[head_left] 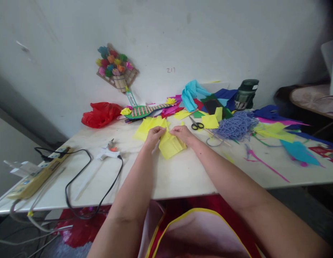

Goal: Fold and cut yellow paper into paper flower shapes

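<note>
one folded yellow paper (170,146) lies on the white table (182,175) near its middle, its long axis slanting from the near left up toward the far right. one more yellow sheet (146,127) lies just behind it. the left hand (154,135) and right hand (184,133) meet at the paper's far edge, both palms down, forearms reaching in from the near side. each hand's fingers are curled and pinched shut on that edge. one pair of black scissors (196,124), one glue gun (108,152) and one red bag (101,114) lie well apart.
</note>
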`<action>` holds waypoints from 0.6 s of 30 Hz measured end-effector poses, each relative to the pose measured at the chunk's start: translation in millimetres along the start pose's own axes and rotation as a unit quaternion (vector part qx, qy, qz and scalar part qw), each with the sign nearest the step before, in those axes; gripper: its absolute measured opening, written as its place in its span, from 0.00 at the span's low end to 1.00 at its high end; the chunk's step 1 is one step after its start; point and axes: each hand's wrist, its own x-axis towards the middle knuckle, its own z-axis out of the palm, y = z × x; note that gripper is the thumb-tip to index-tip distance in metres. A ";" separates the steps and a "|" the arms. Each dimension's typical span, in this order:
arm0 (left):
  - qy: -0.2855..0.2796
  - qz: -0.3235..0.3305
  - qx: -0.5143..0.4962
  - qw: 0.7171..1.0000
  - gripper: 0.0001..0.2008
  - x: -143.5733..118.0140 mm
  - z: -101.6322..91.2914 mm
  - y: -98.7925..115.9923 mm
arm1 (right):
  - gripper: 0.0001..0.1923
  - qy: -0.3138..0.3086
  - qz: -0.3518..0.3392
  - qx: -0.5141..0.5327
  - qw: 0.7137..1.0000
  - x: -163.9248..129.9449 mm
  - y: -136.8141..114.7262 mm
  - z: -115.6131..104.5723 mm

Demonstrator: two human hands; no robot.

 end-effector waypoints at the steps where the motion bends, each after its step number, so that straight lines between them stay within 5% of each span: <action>1: 0.006 0.003 0.003 1.000 0.14 1.0 -0.3 -1.4 | 0.10 -0.003 0.000 0.001 1.000 -0.7 -1.1 0.3; 18: 0.000 -0.030 -0.018 0.999 0.15 0.0 -1.6 -3.6 | 0.12 -0.024 -0.005 -0.022 0.999 0.8 -0.9 -1.6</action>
